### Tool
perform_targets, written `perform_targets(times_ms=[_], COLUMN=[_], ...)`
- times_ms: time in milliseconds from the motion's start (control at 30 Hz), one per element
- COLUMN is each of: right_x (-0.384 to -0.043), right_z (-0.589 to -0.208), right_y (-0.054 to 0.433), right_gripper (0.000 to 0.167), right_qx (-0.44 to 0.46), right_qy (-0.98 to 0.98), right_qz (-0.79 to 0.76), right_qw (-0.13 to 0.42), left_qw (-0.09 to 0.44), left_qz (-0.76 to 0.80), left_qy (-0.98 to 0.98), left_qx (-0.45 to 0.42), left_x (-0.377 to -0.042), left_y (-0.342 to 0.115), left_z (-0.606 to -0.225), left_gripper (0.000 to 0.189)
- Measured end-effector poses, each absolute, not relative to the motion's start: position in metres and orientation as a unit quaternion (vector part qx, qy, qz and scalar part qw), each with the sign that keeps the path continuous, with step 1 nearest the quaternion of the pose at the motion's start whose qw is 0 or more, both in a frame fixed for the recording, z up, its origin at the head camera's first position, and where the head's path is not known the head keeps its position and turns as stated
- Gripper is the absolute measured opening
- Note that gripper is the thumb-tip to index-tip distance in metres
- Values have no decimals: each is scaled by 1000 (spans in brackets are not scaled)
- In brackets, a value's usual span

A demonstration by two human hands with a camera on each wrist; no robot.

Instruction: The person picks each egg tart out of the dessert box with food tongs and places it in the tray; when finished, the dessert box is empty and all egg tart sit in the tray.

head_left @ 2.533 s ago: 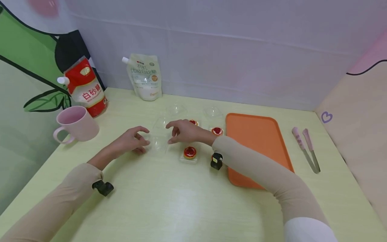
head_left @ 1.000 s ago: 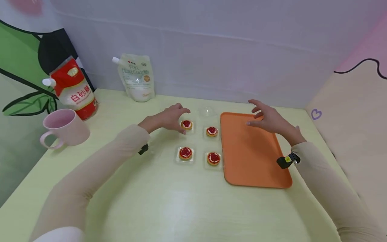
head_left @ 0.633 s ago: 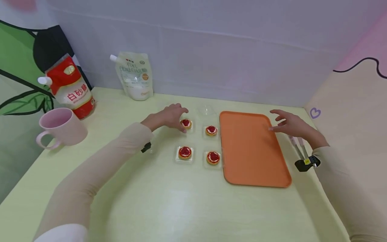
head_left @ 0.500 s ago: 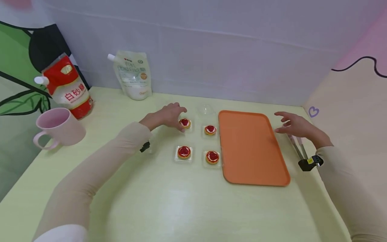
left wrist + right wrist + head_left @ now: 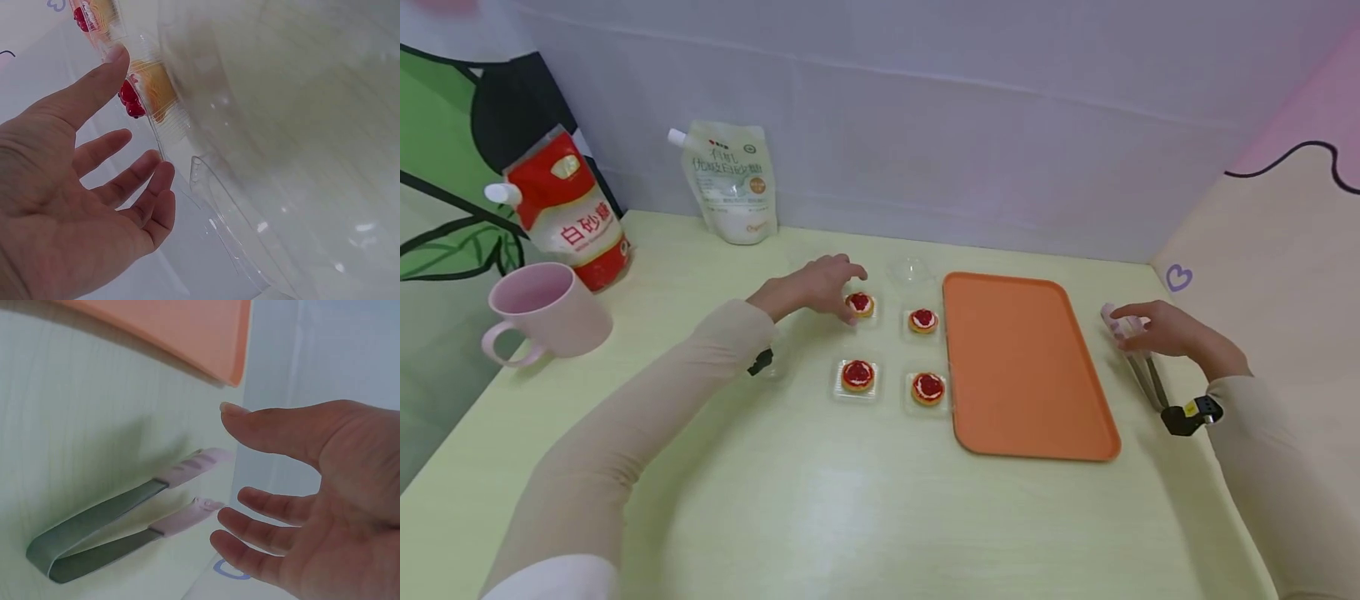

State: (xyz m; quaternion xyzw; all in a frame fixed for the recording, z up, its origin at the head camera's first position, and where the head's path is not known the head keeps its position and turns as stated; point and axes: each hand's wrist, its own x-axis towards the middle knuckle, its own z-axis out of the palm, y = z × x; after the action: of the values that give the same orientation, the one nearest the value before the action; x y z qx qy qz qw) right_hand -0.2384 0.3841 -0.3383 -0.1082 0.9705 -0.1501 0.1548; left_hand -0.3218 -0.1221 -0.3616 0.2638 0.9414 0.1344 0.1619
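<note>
A pair of tongs with pink ends (image 5: 190, 467) and a bent metal strip (image 5: 75, 534) lies on the table at the right. My right hand (image 5: 1172, 329) hovers over the pink ends, thumb and fingers spread apart, holding nothing. My left hand (image 5: 816, 286) is beside the far-left red-topped tart (image 5: 860, 305), which sits in a clear plastic base. In the left wrist view its thumb and loosely bent fingers stand apart near the base's edge; whether they touch it I cannot tell. Other tarts are the far-right one (image 5: 922, 321), near-left one (image 5: 857, 376) and near-right one (image 5: 928, 388).
An orange tray (image 5: 1030, 367) lies between the tarts and the tongs. A clear domed lid (image 5: 910, 270) is behind the tarts. At the left stand a pink mug (image 5: 553, 312), a red sugar pouch (image 5: 568, 212) and a pale pouch (image 5: 732, 183) by the back wall.
My right hand has swung from the tarts across the tray to the tongs, dropping lower over them. My left hand moved right to the far-left tart and has since stayed there.
</note>
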Motion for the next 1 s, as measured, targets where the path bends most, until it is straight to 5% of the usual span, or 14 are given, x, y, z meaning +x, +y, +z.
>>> perform_targets(times_ms=[1000], right_x=[-231], right_z=[-356], right_y=[390], right_gripper=[74], right_qx=[-70], right_qy=[966], right_qz=[-146], right_qw=[201], left_qw=[156], left_qz=[162], left_qy=[938], left_qx=[264], left_x=[-323], left_y=[-125], left_z=[-367], left_gripper=[68])
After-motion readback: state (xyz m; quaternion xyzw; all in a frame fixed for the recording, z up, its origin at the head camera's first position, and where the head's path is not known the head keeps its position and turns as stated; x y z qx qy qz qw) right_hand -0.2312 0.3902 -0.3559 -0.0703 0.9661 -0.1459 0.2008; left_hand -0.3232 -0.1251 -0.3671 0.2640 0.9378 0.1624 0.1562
